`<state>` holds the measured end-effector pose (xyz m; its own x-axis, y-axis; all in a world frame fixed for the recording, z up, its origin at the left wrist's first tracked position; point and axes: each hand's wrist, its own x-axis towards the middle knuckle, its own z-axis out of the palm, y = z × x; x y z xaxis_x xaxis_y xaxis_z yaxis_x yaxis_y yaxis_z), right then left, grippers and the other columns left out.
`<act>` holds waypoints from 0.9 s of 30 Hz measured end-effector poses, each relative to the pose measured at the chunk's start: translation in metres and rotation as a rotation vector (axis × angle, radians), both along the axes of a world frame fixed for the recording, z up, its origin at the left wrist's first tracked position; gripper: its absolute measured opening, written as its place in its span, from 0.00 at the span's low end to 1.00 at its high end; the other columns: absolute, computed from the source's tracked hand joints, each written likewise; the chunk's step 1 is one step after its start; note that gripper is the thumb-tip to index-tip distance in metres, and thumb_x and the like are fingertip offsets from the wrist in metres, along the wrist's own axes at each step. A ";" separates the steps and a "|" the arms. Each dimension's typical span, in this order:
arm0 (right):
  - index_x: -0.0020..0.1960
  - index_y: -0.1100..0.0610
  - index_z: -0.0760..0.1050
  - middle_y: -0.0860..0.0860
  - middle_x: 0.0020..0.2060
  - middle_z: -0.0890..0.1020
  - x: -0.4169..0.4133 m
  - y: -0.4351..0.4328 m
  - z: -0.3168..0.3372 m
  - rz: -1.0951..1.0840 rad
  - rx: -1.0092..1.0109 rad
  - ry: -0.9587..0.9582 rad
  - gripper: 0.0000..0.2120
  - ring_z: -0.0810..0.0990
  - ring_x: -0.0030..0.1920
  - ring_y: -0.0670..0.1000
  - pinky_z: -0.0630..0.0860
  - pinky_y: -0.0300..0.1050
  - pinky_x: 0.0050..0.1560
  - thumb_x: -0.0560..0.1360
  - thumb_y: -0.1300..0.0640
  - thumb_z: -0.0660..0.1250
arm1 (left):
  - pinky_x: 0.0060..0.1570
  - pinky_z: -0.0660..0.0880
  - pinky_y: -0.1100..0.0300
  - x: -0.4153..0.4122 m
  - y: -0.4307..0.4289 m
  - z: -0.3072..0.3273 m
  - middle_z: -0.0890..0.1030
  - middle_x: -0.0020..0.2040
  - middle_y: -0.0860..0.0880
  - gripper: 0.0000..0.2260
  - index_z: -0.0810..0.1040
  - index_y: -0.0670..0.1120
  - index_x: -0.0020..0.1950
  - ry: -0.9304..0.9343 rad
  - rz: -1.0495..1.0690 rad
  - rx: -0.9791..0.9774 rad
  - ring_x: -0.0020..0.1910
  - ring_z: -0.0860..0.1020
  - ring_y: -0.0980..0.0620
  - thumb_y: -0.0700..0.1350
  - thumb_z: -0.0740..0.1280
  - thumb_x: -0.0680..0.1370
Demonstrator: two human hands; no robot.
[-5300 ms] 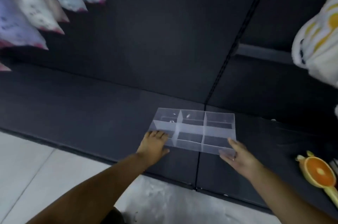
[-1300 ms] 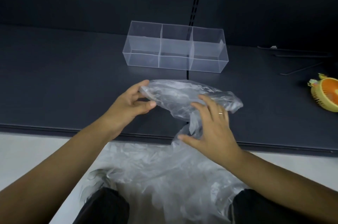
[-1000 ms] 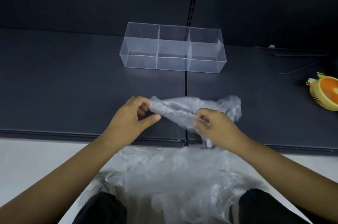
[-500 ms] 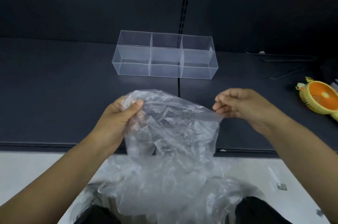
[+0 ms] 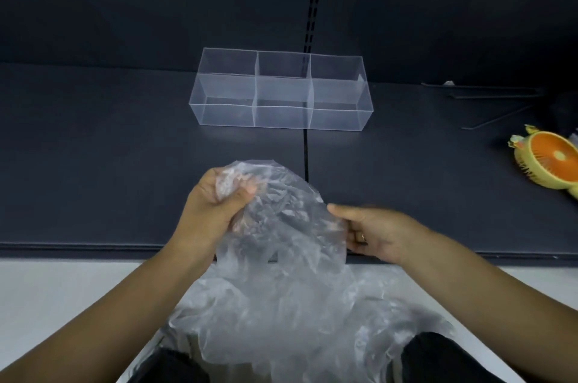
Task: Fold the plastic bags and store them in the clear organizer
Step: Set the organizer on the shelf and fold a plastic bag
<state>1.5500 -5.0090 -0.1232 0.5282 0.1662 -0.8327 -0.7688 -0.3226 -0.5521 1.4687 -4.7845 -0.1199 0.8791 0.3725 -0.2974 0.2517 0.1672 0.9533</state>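
Change: half a second ago the plastic bag (image 5: 287, 226) was stretched out between both hands, and now it has slumped. Left hand (image 5: 212, 210) grips a bunched top corner. Right hand (image 5: 375, 232) has dropped to the bag's right edge, thumb over it and fingers curled behind, which looks like a pinch. The bag hangs on the near side of the clear organizer (image 5: 281, 118), well apart from it, over the shelf (image 5: 93, 163) edge. Organizer compartments look empty. Pile of bags (image 5: 297, 320) sits nearer still, on the lap. Likely a re-grip: no fold made, nothing stored.
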 end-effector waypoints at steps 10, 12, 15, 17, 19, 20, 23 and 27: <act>0.36 0.58 0.67 0.49 0.28 0.69 0.018 -0.001 0.006 -0.183 -0.020 -0.769 0.15 0.66 0.29 0.45 0.66 0.40 0.32 0.81 0.57 0.59 | 0.40 0.79 0.58 -0.003 0.006 -0.016 0.85 0.39 0.53 0.02 0.83 0.50 0.44 0.165 0.207 0.121 0.43 0.83 0.51 0.44 0.71 0.76; 0.36 0.60 0.66 0.48 0.28 0.67 0.021 0.000 0.012 -0.069 -0.025 -0.922 0.16 0.64 0.29 0.43 0.64 0.37 0.30 0.82 0.57 0.58 | 0.52 0.75 0.56 -0.001 0.009 -0.020 0.83 0.45 0.51 0.05 0.80 0.47 0.48 0.184 0.283 0.174 0.52 0.81 0.46 0.39 0.72 0.75; 0.39 0.59 0.73 0.50 0.30 0.71 0.024 0.008 0.022 0.174 0.072 -0.939 0.12 0.68 0.32 0.46 0.67 0.38 0.35 0.81 0.59 0.60 | 0.56 0.66 0.68 0.015 0.014 -0.003 0.75 0.61 0.59 0.20 0.74 0.53 0.64 0.100 0.030 0.426 0.63 0.72 0.59 0.55 0.70 0.73; 0.42 0.57 0.77 0.53 0.32 0.74 0.025 0.019 0.027 0.311 0.159 -0.859 0.10 0.70 0.33 0.49 0.69 0.41 0.36 0.80 0.59 0.62 | 0.55 0.64 0.73 0.035 0.008 0.014 0.74 0.62 0.64 0.29 0.72 0.56 0.66 0.071 -0.294 0.434 0.61 0.71 0.67 0.66 0.67 0.68; 0.44 0.55 0.79 0.52 0.31 0.76 0.028 0.027 0.030 0.398 0.215 -0.777 0.08 0.71 0.30 0.47 0.69 0.37 0.33 0.80 0.58 0.63 | 0.51 0.71 0.72 0.053 -0.001 0.024 0.82 0.55 0.58 0.25 0.78 0.53 0.60 0.083 -0.458 0.309 0.54 0.78 0.64 0.63 0.71 0.67; 0.44 0.54 0.79 0.49 0.29 0.77 0.031 0.029 0.031 0.414 0.217 -0.760 0.07 0.72 0.29 0.44 0.69 0.34 0.31 0.79 0.58 0.64 | 0.47 0.74 0.70 0.061 -0.005 0.024 0.85 0.49 0.54 0.18 0.81 0.50 0.54 0.092 -0.467 0.223 0.48 0.82 0.61 0.58 0.73 0.69; 0.48 0.53 0.75 0.47 0.34 0.81 0.044 0.016 0.032 0.261 0.148 -0.747 0.04 0.78 0.31 0.42 0.75 0.35 0.35 0.79 0.54 0.63 | 0.37 0.76 0.68 0.070 -0.002 0.013 0.85 0.39 0.49 0.05 0.82 0.45 0.44 0.119 -0.318 0.119 0.37 0.81 0.56 0.47 0.73 0.73; 0.56 0.45 0.71 0.47 0.57 0.77 0.041 -0.029 0.016 0.202 0.175 -0.732 0.17 0.78 0.57 0.41 0.72 0.42 0.62 0.74 0.36 0.63 | 0.34 0.74 0.66 0.062 0.021 -0.012 0.83 0.34 0.52 0.05 0.82 0.46 0.43 0.167 -0.111 0.104 0.32 0.80 0.58 0.46 0.70 0.76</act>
